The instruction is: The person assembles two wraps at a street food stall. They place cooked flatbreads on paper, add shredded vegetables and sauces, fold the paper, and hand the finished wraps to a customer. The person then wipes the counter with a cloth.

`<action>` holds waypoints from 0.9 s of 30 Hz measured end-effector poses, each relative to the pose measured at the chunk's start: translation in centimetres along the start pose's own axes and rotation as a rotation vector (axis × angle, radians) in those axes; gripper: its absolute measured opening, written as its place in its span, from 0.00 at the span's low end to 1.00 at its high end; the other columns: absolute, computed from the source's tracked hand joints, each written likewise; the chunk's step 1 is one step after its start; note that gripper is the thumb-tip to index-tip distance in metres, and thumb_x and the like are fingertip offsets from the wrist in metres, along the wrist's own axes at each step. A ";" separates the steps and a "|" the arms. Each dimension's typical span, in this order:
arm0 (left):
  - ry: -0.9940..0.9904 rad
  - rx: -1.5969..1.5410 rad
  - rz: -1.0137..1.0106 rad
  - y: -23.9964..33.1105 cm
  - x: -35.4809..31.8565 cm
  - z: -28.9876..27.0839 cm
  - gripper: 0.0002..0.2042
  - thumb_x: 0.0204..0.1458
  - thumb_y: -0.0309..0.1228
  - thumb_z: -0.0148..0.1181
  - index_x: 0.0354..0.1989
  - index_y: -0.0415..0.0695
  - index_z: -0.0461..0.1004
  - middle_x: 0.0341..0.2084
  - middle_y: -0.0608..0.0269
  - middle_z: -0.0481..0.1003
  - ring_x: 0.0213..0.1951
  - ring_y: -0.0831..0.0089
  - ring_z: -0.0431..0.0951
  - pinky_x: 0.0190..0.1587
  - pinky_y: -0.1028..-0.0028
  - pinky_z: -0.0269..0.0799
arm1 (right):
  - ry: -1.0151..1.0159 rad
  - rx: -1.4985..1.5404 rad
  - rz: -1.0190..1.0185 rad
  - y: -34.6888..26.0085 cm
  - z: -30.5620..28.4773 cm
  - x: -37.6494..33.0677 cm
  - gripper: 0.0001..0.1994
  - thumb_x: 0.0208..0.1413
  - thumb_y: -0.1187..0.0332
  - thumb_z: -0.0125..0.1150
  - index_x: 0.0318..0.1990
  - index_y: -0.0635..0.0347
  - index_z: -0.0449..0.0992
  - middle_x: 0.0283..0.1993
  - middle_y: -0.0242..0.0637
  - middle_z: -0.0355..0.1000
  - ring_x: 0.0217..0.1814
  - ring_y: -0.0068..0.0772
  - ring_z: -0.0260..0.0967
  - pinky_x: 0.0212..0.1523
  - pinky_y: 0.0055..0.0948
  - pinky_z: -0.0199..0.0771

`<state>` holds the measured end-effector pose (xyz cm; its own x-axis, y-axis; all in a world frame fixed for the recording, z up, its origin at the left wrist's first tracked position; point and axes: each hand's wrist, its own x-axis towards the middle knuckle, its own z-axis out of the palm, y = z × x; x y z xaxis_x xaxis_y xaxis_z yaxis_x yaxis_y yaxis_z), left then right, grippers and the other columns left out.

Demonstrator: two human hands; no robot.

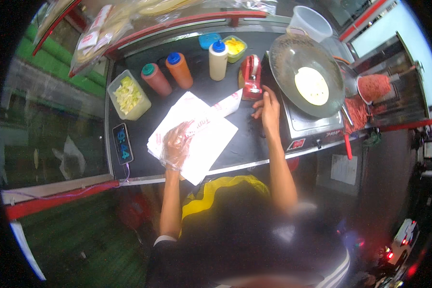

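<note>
My left hand (pixel 176 145), in a clear plastic glove, lies flat on a stack of white wrapping papers (pixel 211 139) on the black counter (pixel 240 144). My right hand (pixel 269 108) is bare and rests on the counter with fingers apart, beside the red tape dispenser (pixel 250 77) and the edge of the cooker. It holds nothing. A round pan (pixel 293 57) on the cooker to the right carries a pale flat round of dough (pixel 311 85).
Three squeeze bottles (pixel 179 70) stand at the back, beside a tub of chopped greens (pixel 128 94) and a tub of yellow filling (pixel 235 46). A phone (pixel 123 143) lies at the left. A plastic jug (pixel 311 21) and minced meat (pixel 373 86) sit right.
</note>
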<state>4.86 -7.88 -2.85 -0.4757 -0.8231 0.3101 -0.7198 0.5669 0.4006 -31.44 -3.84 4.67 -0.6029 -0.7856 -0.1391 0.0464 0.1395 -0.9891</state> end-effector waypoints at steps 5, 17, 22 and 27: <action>-0.012 -0.009 0.003 0.3 0.1 -0.5 0.30 0.60 0.31 0.75 0.72 0.51 0.77 0.65 0.58 0.81 0.64 0.55 0.80 0.70 0.53 0.74 | -0.112 0.137 0.185 -0.2 -0.2 3.0 0.26 0.79 0.53 0.59 0.70 0.65 0.77 0.33 0.40 0.82 0.20 0.27 0.74 0.27 0.29 0.85; 0.089 -0.026 0.102 -0.2 -0.1 -0.4 0.25 0.60 0.28 0.74 0.68 0.46 0.81 0.63 0.55 0.83 0.62 0.54 0.82 0.68 0.54 0.76 | 0.114 0.189 0.200 4.6 0.9 -0.1 0.15 0.67 0.70 0.73 0.55 0.72 0.87 0.56 0.54 0.86 0.53 0.42 0.87 0.52 0.40 0.92; 0.163 -0.030 0.188 -0.3 -0.1 -0.8 0.22 0.59 0.25 0.73 0.63 0.47 0.84 0.61 0.57 0.84 0.60 0.54 0.84 0.66 0.56 0.78 | 0.195 0.070 0.037 5.1 2.1 -0.5 0.08 0.59 0.74 0.75 0.42 0.72 0.91 0.51 0.48 0.88 0.45 0.35 0.86 0.44 0.32 0.89; 0.244 -0.085 0.218 -0.6 0.1 -0.6 0.19 0.57 0.26 0.76 0.58 0.47 0.86 0.58 0.58 0.85 0.58 0.56 0.86 0.60 0.56 0.80 | -0.277 -0.277 -0.127 2.8 5.7 -5.1 0.13 0.66 0.63 0.73 0.44 0.66 0.91 0.38 0.40 0.87 0.37 0.32 0.81 0.41 0.37 0.78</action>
<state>5.55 -8.29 -2.60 -0.4716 -0.6556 0.5898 -0.5646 0.7382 0.3692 -23.68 -2.90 2.33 -0.3509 -0.9344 -0.0616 -0.2536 0.1581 -0.9543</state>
